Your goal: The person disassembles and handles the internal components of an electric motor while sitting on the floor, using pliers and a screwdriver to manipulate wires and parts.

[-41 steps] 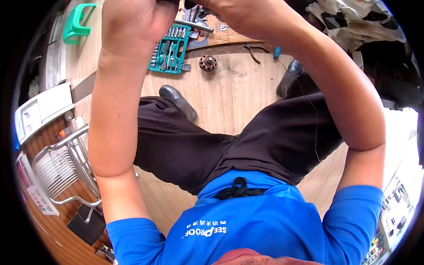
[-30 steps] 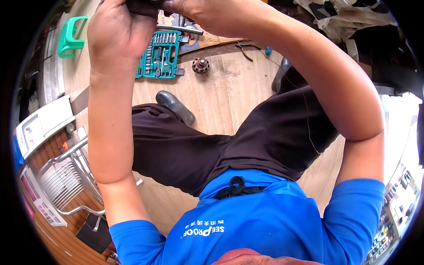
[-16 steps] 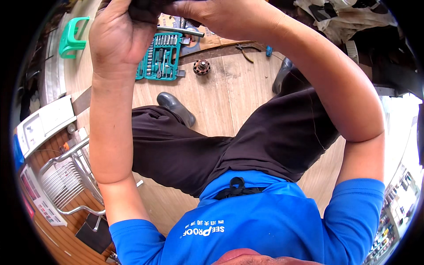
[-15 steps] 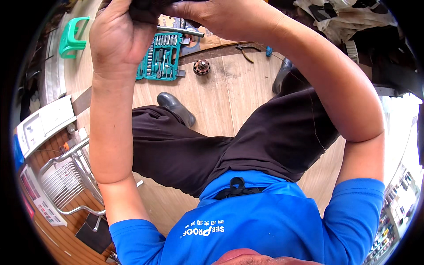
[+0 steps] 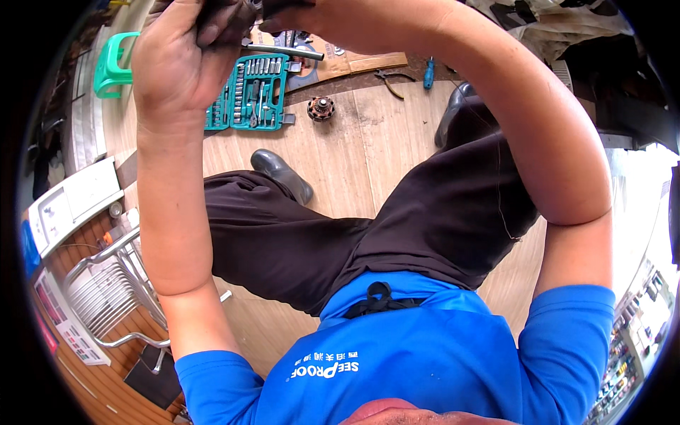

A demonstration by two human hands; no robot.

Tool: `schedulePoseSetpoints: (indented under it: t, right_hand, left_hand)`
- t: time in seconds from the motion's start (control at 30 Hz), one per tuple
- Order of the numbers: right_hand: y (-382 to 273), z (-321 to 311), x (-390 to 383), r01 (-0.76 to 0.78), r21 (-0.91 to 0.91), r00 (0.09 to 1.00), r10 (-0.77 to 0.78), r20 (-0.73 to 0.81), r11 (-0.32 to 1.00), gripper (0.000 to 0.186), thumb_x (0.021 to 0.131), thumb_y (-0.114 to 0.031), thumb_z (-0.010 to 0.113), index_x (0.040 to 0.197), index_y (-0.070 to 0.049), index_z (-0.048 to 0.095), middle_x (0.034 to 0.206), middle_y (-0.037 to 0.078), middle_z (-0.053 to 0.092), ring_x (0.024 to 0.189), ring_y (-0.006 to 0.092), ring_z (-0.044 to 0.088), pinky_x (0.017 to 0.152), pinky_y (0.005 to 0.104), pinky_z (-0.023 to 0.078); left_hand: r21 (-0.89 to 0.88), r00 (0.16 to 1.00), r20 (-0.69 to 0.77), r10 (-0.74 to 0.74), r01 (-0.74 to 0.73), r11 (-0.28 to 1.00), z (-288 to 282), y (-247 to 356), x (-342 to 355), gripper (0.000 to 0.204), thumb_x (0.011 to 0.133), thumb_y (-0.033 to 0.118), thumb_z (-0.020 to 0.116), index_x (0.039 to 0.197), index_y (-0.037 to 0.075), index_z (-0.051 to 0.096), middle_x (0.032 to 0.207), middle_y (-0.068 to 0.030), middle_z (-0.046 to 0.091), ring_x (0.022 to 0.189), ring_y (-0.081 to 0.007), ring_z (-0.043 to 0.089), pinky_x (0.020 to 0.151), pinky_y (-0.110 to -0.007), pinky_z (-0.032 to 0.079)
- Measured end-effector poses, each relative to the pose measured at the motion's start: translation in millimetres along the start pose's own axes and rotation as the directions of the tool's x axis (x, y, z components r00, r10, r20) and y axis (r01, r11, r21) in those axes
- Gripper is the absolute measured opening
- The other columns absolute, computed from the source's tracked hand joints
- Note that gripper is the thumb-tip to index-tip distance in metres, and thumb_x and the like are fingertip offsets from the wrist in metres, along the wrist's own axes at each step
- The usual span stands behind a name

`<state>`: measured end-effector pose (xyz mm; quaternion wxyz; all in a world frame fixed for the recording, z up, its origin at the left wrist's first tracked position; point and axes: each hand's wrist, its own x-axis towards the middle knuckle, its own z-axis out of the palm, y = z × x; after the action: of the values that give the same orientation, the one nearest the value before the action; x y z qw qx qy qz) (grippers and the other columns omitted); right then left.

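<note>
At the upper edge, my left hand is raised, its grimy blackened fingers curled inward. Close beside it my right hand bends its fingers toward the same spot. A small bit of shiny metal shows between the two, but most of what they grip is cut off by the picture's edge. On the floor below lies an open teal socket set with sockets and a ratchet. To its right sits a round motor rotor with copper-coloured parts. A metal tube lies above the case.
Pliers and a blue screwdriver lie on the floor by the cardboard. A green plastic stool stands at the upper left, a metal-slatted chair at the lower left. My boots rest either side of the floor ahead.
Both hands have shifted slightly left, with the left hand's dark fingers now showing more. More of the screwdriver and cardboard has come into sight.
</note>
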<state>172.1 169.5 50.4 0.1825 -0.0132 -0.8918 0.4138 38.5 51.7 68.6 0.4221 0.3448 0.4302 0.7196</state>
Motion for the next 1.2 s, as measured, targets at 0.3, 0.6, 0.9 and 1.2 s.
schedulePoseSetpoints:
  t: [0.3,0.6,0.9,1.2]
  right_hand:
    - [-12.0,-26.2,1.7,-0.311,-0.215,0.933,0.341,0.118,0.926,0.022,0.091,-0.017,0.06,0.101,0.0,0.069,0.096,0.022,0.069,0.091,0.0342,0.066,0.081,0.04,0.051]
    - [-4.1,-16.9,2.3,-0.261,-0.528,0.926,0.365,0.101,0.808,0.032,0.092,-0.028,0.056,0.096,0.001,0.071,0.088,0.023,0.069,0.087,0.034,0.067,0.077,0.0422,0.052]
    - [14.8,-0.3,0.3,-0.255,-0.106,0.967,0.249,-0.059,0.961,0.029,0.094,-0.021,0.05,0.098,0.002,0.068,0.076,0.017,0.066,0.067,0.0256,0.064,0.061,0.0383,0.051]
    - [-21.1,10.0,-6.6,-0.282,0.542,0.909,0.402,-0.113,0.791,0.024,0.094,-0.013,0.055,0.098,0.008,0.067,0.08,0.019,0.067,0.075,0.0223,0.064,0.069,0.0337,0.049]
  left_hand:
    - [0.614,0.969,0.127,-0.21,0.09,0.784,-40.6,16.8,-6.1,0.022,0.098,0.015,0.059,0.112,0.002,0.069,0.084,-0.0041,0.069,0.069,-0.0057,0.059,0.061,-0.019,0.043]
    - [0.861,0.965,0.088,-0.246,0.051,0.506,-32.5,-7.3,-5.9,0.024,0.096,0.014,0.06,0.114,0.0,0.068,0.092,-0.0048,0.071,0.075,-0.0073,0.062,0.068,-0.022,0.049]
    - [0.713,0.99,-0.13,-0.059,0.135,0.688,-2.8,-20.0,-7.5,0.02,0.098,0.011,0.056,0.106,-0.003,0.068,0.078,-0.005,0.066,0.058,-0.0094,0.057,0.054,-0.022,0.046]
    - [0.336,0.976,-0.218,0.021,0.055,0.94,-11.3,-25.9,-0.4,0.023,0.098,0.012,0.056,0.111,-0.004,0.066,0.089,-0.0076,0.069,0.076,-0.0139,0.067,0.068,-0.025,0.053]
